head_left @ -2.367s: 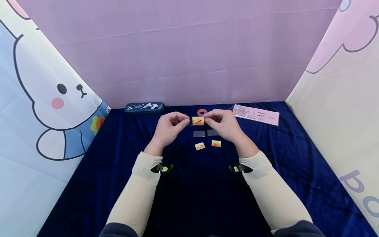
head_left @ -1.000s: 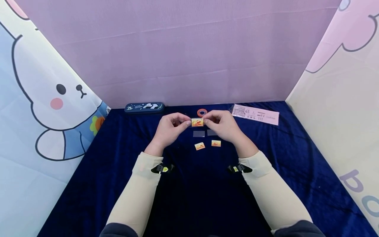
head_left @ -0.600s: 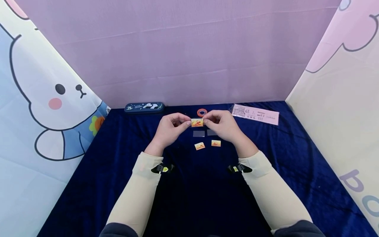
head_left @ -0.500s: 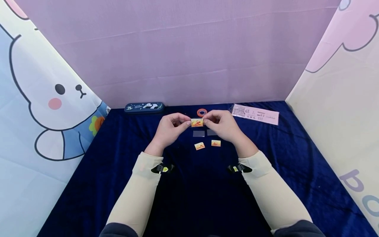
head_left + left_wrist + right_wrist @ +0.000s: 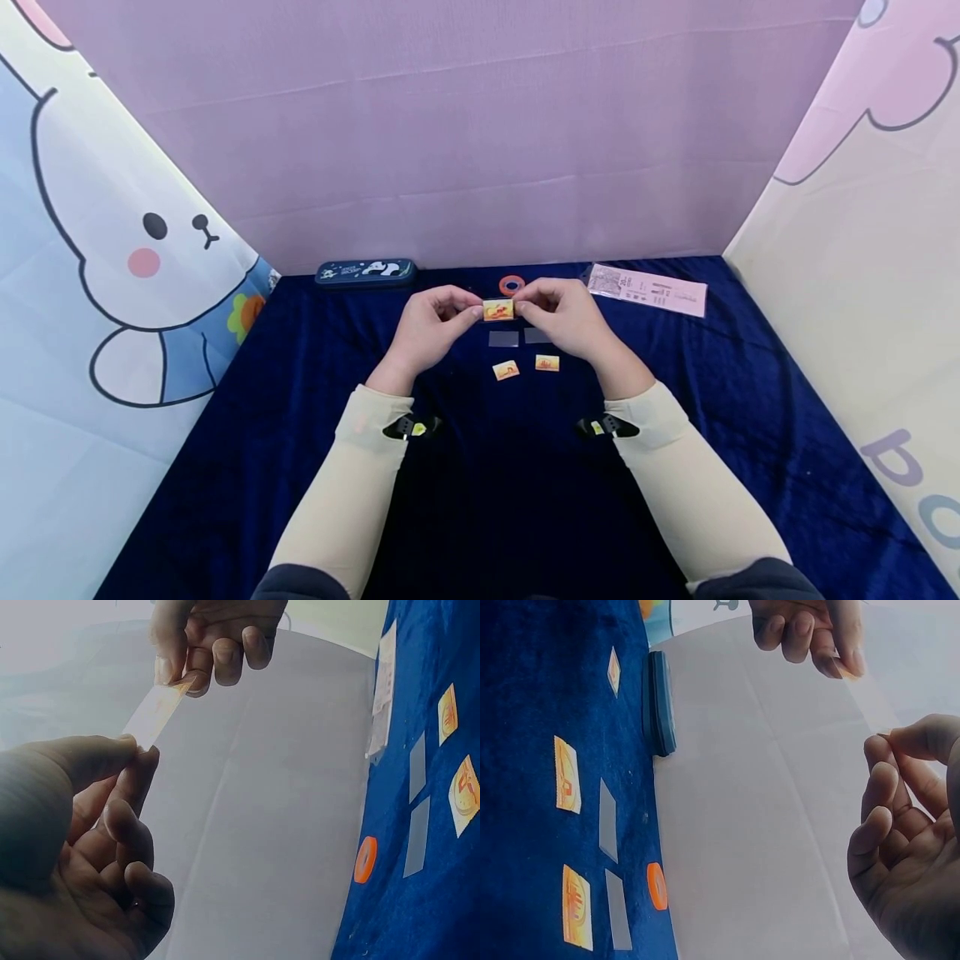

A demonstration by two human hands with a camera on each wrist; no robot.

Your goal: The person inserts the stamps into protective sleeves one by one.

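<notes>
A small orange-and-yellow stamp (image 5: pixel 498 310) is held up above the table between both hands, with what looks like a clear sleeve around it. My left hand (image 5: pixel 435 327) pinches its left end between thumb and forefinger. At the right end, my right hand (image 5: pixel 567 323) pinches in the same way. The left wrist view shows the stamp (image 5: pixel 159 712) tilted, its face partly washed out by glare. Below the hands, another stamp (image 5: pixel 506 370) and one more stamp (image 5: pixel 547 363) lie on the cloth. Two clear rectangular sleeves, a left sleeve (image 5: pixel 504 339) and a right sleeve (image 5: pixel 619 909), lie nearby.
A dark blue panda pencil case (image 5: pixel 366 272) lies at the back left. An orange ring-shaped roll (image 5: pixel 512 285) sits just behind the hands. At the back right is a pink printed packet (image 5: pixel 648 289). The right wrist view shows a further stamp (image 5: pixel 613 671) near the case.
Over the frames, the held stamp has shifted slightly left and down, and both hands have dropped a little with it. In the last half second it has barely moved.
</notes>
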